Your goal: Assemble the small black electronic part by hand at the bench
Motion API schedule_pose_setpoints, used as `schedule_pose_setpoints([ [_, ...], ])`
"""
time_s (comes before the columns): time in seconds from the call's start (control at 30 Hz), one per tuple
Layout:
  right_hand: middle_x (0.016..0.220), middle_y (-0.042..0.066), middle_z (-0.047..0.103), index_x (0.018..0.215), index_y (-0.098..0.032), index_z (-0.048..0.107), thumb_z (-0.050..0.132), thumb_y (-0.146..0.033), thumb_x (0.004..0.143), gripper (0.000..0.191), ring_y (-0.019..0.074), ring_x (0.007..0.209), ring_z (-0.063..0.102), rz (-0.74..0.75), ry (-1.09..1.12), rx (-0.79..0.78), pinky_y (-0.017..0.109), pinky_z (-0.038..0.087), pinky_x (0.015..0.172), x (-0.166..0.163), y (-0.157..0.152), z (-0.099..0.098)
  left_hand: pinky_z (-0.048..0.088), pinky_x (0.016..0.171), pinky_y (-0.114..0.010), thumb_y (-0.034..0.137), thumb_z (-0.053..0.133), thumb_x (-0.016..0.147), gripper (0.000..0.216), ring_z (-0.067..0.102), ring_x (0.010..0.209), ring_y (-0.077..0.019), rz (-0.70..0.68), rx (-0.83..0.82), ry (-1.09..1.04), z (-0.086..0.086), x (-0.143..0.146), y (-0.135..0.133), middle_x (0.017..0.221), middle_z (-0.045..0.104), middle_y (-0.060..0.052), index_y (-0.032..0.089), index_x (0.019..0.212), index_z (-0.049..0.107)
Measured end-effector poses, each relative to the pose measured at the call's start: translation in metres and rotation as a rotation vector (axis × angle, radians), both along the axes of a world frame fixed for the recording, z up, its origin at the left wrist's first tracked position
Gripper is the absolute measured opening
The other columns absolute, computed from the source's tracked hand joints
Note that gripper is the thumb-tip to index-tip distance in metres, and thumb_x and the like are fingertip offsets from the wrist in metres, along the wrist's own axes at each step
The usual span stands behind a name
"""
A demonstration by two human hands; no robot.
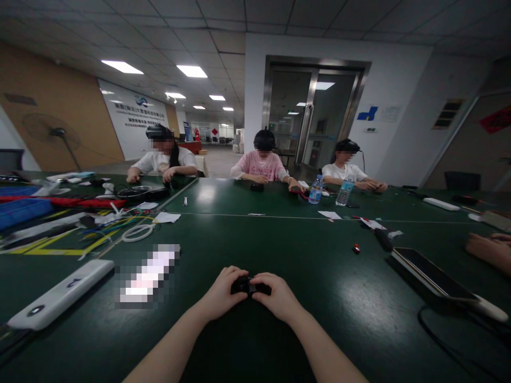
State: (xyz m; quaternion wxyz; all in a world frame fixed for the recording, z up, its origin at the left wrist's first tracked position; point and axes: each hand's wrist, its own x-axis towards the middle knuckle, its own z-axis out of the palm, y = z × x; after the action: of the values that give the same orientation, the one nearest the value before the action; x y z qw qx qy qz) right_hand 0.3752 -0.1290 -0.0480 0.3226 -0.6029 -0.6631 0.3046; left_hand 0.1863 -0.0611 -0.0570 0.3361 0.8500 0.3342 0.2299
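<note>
Both of my hands meet over the green table, gripping a small glossy black object from its two ends. My left hand has its fingers and thumb curled round the left end. Its right end sits in my right hand, with the thumb and forefinger closed on it. A lighter, shiny part shows in the middle between my thumbs. The fingers cover much of the object, so its exact kind cannot be made out.
A white power bank-like device and a blurred-out bright rectangle lie left. To the right are a phone and a small red item. Cables clutter the far left. Water bottles stand before three seated people; another person's hand is right.
</note>
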Motion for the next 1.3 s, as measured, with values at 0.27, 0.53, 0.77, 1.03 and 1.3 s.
schedule_pose_setpoints([
  [0.27,0.113,-0.001,0.058,0.098,-0.029,0.064,0.064,-0.023,0.072,0.028,0.0197,0.11,0.05,-0.001,-0.039,0.006,0.039,0.036,0.098,-0.0003,-0.0011,0.0019,0.04,0.094,-0.037,0.024,0.063,0.073,0.043,0.048,0.106,-0.0221,-0.001,0.029,0.015,-0.0042,-0.0005,0.0024,0.112,0.055,-0.006,0.023,0.114,0.054],
  [0.53,0.115,0.0,0.057,0.098,-0.029,0.064,0.065,-0.026,0.071,0.028,0.0203,0.111,0.05,-0.018,-0.043,-0.014,0.041,0.035,0.098,-0.0015,-0.0027,0.0054,0.033,0.096,-0.042,0.029,0.064,0.071,0.043,0.047,0.109,-0.0258,0.045,0.123,0.123,-0.0018,-0.0013,0.0014,0.113,0.057,-0.005,0.027,0.113,0.055],
  [0.77,0.107,0.0,0.06,0.095,-0.027,0.064,0.066,-0.022,0.069,0.026,0.0192,0.103,0.053,-0.019,-0.073,0.033,0.036,0.039,0.093,-0.003,-0.0005,0.0033,0.033,0.096,-0.04,0.028,0.065,0.071,0.046,0.049,0.109,-0.0257,0.061,0.126,0.124,-0.0033,0.0001,0.0017,0.114,0.058,-0.005,0.026,0.115,0.053],
  [1.03,0.106,-0.001,0.06,0.095,-0.029,0.063,0.065,-0.026,0.07,0.025,0.0205,0.103,0.052,-0.034,-0.075,0.02,0.037,0.038,0.092,-0.0031,-0.0029,0.0045,0.034,0.096,-0.041,0.029,0.064,0.071,0.041,0.05,0.108,-0.0261,0.051,0.117,0.111,-0.0051,-0.0007,0.0027,0.114,0.059,-0.006,0.025,0.111,0.055],
  [1.3,0.108,-0.002,0.059,0.093,-0.029,0.063,0.064,-0.027,0.071,0.022,0.0213,0.105,0.051,-0.042,-0.07,0.002,0.039,0.037,0.093,-0.0039,-0.0023,0.0034,0.033,0.097,-0.04,0.027,0.065,0.071,0.047,0.048,0.111,-0.0252,0.03,0.097,0.101,-0.005,-0.0021,0.0024,0.117,0.058,-0.006,0.025,0.116,0.052],
])
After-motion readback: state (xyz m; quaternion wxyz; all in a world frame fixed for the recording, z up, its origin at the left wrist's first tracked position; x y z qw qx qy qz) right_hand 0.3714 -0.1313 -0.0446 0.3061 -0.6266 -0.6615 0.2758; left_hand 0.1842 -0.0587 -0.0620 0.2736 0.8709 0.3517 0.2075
